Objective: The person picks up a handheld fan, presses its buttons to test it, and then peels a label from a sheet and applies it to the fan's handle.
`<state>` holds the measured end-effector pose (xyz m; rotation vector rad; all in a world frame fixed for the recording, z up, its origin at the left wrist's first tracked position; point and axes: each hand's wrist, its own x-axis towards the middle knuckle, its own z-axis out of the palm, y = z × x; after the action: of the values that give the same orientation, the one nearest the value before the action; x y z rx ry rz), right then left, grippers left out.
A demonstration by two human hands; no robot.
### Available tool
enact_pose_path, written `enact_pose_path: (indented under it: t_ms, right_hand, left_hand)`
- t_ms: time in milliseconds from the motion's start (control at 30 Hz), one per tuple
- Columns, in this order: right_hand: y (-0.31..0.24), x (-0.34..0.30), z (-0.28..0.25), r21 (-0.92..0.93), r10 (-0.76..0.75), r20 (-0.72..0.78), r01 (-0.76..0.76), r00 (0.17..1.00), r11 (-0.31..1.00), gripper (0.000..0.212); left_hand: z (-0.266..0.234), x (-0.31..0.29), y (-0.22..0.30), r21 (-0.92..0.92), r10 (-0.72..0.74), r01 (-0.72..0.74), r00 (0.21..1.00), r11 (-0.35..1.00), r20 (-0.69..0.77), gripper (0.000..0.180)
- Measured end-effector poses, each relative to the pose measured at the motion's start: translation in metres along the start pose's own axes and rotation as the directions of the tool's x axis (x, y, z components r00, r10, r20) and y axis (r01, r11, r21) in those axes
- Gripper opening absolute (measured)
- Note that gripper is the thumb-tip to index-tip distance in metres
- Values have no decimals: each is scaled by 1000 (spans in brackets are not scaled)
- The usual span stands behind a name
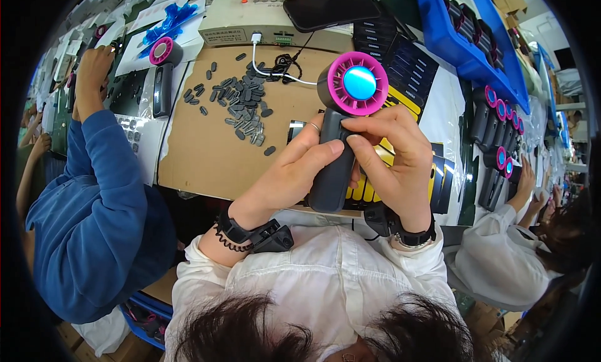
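Observation:
A handheld fan with a dark grey handle (329,185), a pink ring grille (330,80) and a shiny blue centre stands tilted in front of me. My left hand (293,174) is closed around the handle, its thumb lying along the front. The thumb and index finger of my right hand (397,155) press together on the front of the handle below the head; any small part under those fingertips is hidden. A white cable (285,76) runs to the fan's head. Left of it, small dark grey oblong pieces (244,99) lie heaped on a brown board (203,165).
A beige test box (219,35) stands at the back, a black phone (330,10) on top. Yellow-and-black printed cards (410,67) lie behind and beneath my hands. A blue bin (457,33) and several fans (488,121) are at right. Co-workers sit on both sides.

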<state>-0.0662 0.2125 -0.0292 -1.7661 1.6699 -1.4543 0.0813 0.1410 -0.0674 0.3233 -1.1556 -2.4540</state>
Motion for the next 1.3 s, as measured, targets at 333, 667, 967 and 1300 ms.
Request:
enact_pose_path:
  t_ms: [333,667,967,1300]
  right_hand:
    - [1,-4,4,163,151,51,-157,987,974,15]
    - [0,-4,3,310,310,95,-324,946,894,7]
    - [3,-3,10,218,298,30,-298,954,929,7]
    - [15,-12,13,406,357,29,-337,934,850,30]
  left_hand:
    - [11,-1,-2,74,80,-72,989,995,-122,34]
    - [5,0,-5,121,36,-27,997,992,-69,34]
    - [-1,0,-9,65,24,-19,996,998,-81,35]
    - [1,-1,-3,27,0,3,994,1000,-105,45]
